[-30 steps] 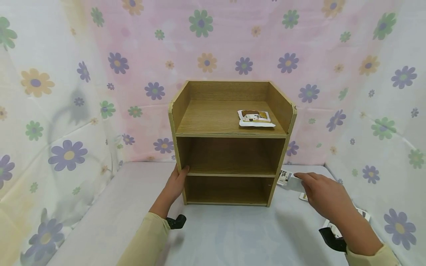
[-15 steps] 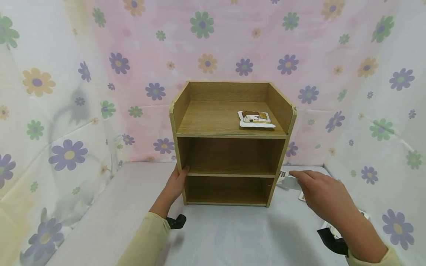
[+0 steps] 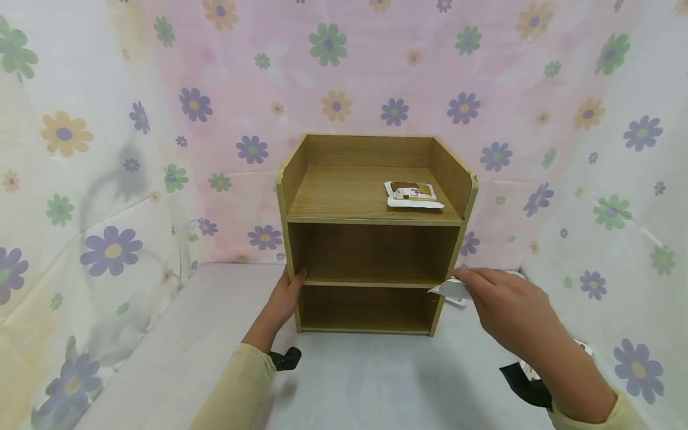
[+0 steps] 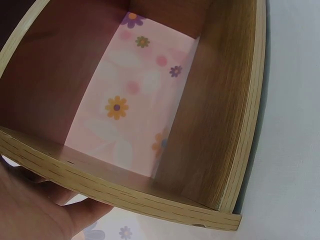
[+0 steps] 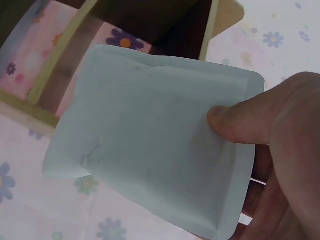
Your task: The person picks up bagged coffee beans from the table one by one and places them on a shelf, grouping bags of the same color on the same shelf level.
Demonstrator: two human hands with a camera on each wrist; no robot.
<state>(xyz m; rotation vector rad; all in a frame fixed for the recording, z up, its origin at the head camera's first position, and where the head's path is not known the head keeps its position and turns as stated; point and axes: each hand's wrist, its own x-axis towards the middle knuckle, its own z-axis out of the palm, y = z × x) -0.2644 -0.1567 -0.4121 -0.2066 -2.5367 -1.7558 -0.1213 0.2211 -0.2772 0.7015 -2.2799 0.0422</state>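
Note:
A small wooden shelf unit (image 3: 371,283) with two open compartments and a walled top stands in the middle of the head view. My left hand (image 3: 282,301) grips its left side panel, thumb at the front edge; the left wrist view shows that panel close up. Between thumb and fingers, my right hand (image 3: 507,304) pinches a flat white packet (image 5: 155,130) by one end. Its plain side faces the right wrist camera. In the head view this packet overlaps the shelf's right side, level with the divider. A printed snack packet (image 3: 412,194) lies on the top board.
More packets lie on the white table (image 3: 371,382) right of the shelf: one packet (image 3: 457,301) beside its right panel, another (image 3: 529,371) partly hidden by my right wrist. Flower-printed cloth (image 3: 231,89) surrounds the table at the back and sides.
My right hand has moved left with the white packet, from beside the shelf to in front of its right panel. The packet has tilted edge-on. My left hand stays on the shelf.

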